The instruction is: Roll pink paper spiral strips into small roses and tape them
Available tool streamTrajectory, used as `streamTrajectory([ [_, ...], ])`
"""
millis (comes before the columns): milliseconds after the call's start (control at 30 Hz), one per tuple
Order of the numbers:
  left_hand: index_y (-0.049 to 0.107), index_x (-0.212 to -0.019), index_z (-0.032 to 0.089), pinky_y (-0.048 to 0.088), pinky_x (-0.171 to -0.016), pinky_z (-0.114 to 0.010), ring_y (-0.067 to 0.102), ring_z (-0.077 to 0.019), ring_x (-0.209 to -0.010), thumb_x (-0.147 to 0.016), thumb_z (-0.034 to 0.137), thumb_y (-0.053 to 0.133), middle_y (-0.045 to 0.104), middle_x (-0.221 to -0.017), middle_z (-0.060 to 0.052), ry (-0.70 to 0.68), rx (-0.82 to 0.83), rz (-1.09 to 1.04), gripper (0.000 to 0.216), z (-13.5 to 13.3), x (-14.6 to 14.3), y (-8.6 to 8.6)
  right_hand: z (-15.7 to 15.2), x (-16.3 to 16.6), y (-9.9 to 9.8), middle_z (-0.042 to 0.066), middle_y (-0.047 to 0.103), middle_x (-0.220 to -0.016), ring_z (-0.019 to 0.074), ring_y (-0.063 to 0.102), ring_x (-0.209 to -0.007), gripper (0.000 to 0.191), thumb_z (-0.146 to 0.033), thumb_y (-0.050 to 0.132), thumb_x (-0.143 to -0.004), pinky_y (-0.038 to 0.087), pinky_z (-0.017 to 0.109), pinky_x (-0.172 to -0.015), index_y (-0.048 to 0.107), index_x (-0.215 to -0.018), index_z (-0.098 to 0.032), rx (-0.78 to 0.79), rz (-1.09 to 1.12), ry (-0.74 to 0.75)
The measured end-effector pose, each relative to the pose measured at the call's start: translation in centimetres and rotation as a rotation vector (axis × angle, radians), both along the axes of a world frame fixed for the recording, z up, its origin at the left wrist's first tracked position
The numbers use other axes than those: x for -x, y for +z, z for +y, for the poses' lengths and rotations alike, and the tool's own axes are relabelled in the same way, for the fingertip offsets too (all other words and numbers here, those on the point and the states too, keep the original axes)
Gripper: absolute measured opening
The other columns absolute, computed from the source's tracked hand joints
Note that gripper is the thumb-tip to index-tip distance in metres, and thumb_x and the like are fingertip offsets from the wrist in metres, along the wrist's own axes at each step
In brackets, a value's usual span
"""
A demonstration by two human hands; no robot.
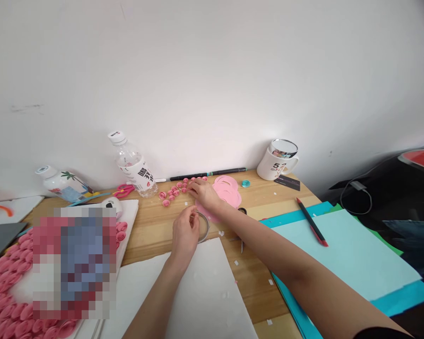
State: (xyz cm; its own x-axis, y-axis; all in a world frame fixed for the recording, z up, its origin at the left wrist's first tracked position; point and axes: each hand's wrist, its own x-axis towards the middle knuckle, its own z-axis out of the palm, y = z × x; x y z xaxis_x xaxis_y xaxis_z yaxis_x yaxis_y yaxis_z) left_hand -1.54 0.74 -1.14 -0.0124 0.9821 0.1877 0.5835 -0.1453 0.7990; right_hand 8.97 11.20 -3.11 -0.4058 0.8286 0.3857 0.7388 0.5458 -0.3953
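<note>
My right hand (204, 194) reaches to a cluster of small pink paper roses (176, 192) near the wall. Its fingertips are pinched together at the roses' right side; what lies between them is hidden. Closer to me, my left hand (185, 233) has its thumb and fingers closed, and I cannot make out anything in them. A roll of tape (205, 230) lies right beside the left hand, partly covered by it. Pink paper with spiral cuts (226, 190) sits behind my right wrist. Under my left forearm is a white sheet (205, 292).
A plastic bottle (136, 169), a black pen (212, 174) and a white mug (276, 162) stand or lie along the wall. Dark-handled scissors (242, 212) are partly under my right arm. Blue paper (339, 249) with a marker (313, 223) lies right; a rose-covered board (7, 287) left.
</note>
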Motion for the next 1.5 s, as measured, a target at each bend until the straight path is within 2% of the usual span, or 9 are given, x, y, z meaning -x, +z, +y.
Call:
streamTrajectory([
  [300,0.059,-0.095,0.014,0.047,-0.070,-0.030,0.062,-0.0168,-0.069,-0.074,0.013,0.046,0.067,-0.082,-0.007,-0.007,0.005,0.000,0.025,-0.1,0.0,-0.2,-0.9,-1.7,1.4,0.009,0.059,-0.094,0.0163,0.054,-0.084,0.016,-0.018,0.046,-0.086,0.038,0.025,-0.070,0.062,-0.087,-0.015,-0.029,0.031,-0.029],
  [500,0.060,-0.095,0.015,0.047,-0.069,-0.031,0.063,-0.0180,-0.069,-0.075,0.016,0.046,0.069,-0.076,-0.006,-0.033,0.047,0.033,0.025,-0.2,0.0,0.1,-3.8,-7.0,3.9,0.006,0.063,-0.076,0.0161,0.057,-0.070,0.007,-0.015,0.060,-0.073,0.040,0.025,-0.063,0.064,-0.078,-0.015,0.194,-0.003,-0.235],
  [600,0.062,-0.093,0.016,0.047,-0.069,-0.031,0.063,-0.0183,-0.069,-0.075,0.015,0.046,0.069,-0.076,-0.005,-0.059,0.052,0.095,0.024,-0.3,-0.1,0.2,-5.6,-8.7,3.6,0.008,0.061,-0.087,0.0166,0.057,-0.071,0.032,-0.025,0.069,-0.066,0.042,0.027,-0.063,0.062,-0.095,-0.016,0.331,-0.013,-0.252],
  [733,0.061,-0.095,0.017,0.047,-0.072,-0.031,0.063,-0.0184,-0.074,-0.075,0.014,0.045,0.069,-0.082,-0.006,-0.070,0.002,0.146,0.026,-0.4,-0.2,0.0,-6.6,-9.2,2.3,0.011,0.056,-0.100,0.0178,0.056,-0.079,0.057,-0.021,0.075,-0.055,0.043,0.030,-0.072,0.055,-0.109,-0.014,0.360,-0.004,-0.285],
  [933,0.060,-0.098,0.016,0.047,-0.072,-0.031,0.063,-0.0186,-0.075,-0.076,0.014,0.044,0.068,-0.082,-0.006,-0.101,0.000,0.171,0.028,-0.4,-0.3,-0.1,-5.8,-9.2,1.5,0.004,0.060,-0.080,0.0159,0.055,-0.072,0.044,-0.019,0.075,-0.053,0.043,0.027,-0.065,0.060,-0.094,-0.015,0.490,0.094,-0.263],
  [1000,0.060,-0.098,0.016,0.047,-0.072,-0.031,0.063,-0.0186,-0.075,-0.076,0.014,0.044,0.068,-0.082,-0.007,-0.111,-0.005,0.170,0.028,-0.4,-0.3,-0.1,-5.5,-9.2,1.4,0.006,0.060,-0.083,0.0155,0.055,-0.071,0.040,-0.026,0.073,-0.058,0.043,0.027,-0.065,0.060,-0.094,-0.014,0.461,0.111,-0.298],
  [1133,0.059,-0.099,0.015,0.046,-0.072,-0.032,0.062,-0.0187,-0.075,-0.076,0.014,0.043,0.067,-0.082,-0.007,-0.129,0.015,0.168,0.028,-0.5,-0.3,0.0,-5.1,-9.3,1.3,0.012,0.053,-0.103,0.0171,0.055,-0.077,0.052,-0.030,0.073,-0.058,0.042,0.031,-0.070,0.057,-0.105,-0.015,0.378,0.083,-0.382],
  [1367,0.058,-0.100,0.014,0.045,-0.072,-0.032,0.060,-0.0181,-0.072,-0.076,0.012,0.042,0.066,-0.079,-0.006,-0.148,0.032,0.181,0.029,-0.7,-0.4,0.6,-4.1,-9.4,1.7,0.005,0.058,-0.088,0.0181,0.056,-0.076,0.053,-0.026,0.077,-0.049,0.041,0.027,-0.062,0.058,-0.097,-0.018,0.508,0.059,-0.375],
  [1500,0.058,-0.099,0.014,0.046,-0.070,-0.030,0.060,-0.0167,-0.070,-0.075,0.012,0.043,0.065,-0.077,-0.005,-0.152,0.056,0.150,0.029,-0.7,-0.5,1.0,-4.0,-9.5,1.6,0.008,0.055,-0.099,0.0182,0.055,-0.079,0.055,-0.028,0.078,-0.046,0.041,0.027,-0.063,0.057,-0.096,-0.018,0.473,0.058,-0.388],
])
